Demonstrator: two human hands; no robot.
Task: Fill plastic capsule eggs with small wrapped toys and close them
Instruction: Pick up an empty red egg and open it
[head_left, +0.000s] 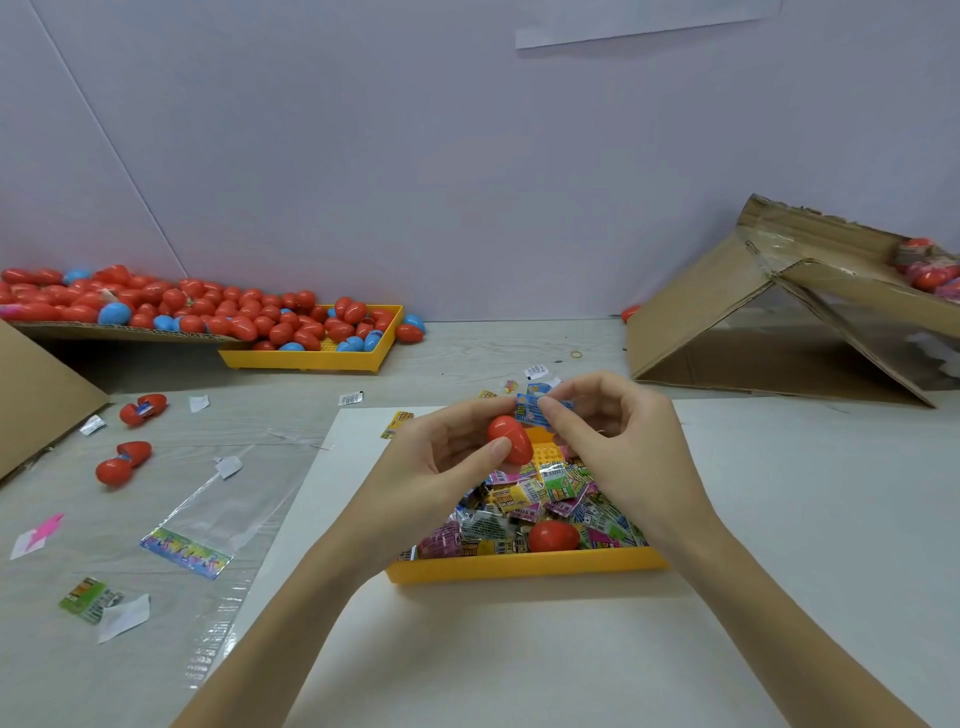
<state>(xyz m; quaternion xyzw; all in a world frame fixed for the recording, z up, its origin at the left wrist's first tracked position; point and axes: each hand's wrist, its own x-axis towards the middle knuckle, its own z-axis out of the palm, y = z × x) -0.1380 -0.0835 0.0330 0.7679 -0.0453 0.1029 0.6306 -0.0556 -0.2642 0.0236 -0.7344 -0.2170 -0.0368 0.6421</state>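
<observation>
Head view: the left hand (441, 457) holds a red egg half (511, 439) above the near yellow tray (524, 566), its grip closed around the shell with the thumb pressed on the front. The right hand (618, 431) pinches a blue wrapped toy (535, 408) between thumb and forefinger, just above and touching the top of the egg half. The tray is heaped with wrapped toys (540, 501) in many colours, and another red egg (553, 536) lies among them near the front wall. The tray sits on a white sheet (519, 649) on the worktop (78, 665). To the left lie two open red eggs (127, 436), clear bags (218, 519) and scraps. Further back a second yellow tray (311, 358) and a cardboard flap (104, 330) carry a heap of red and blue eggs (208, 309). A cardboard box (769, 312) stands at the right.
</observation>
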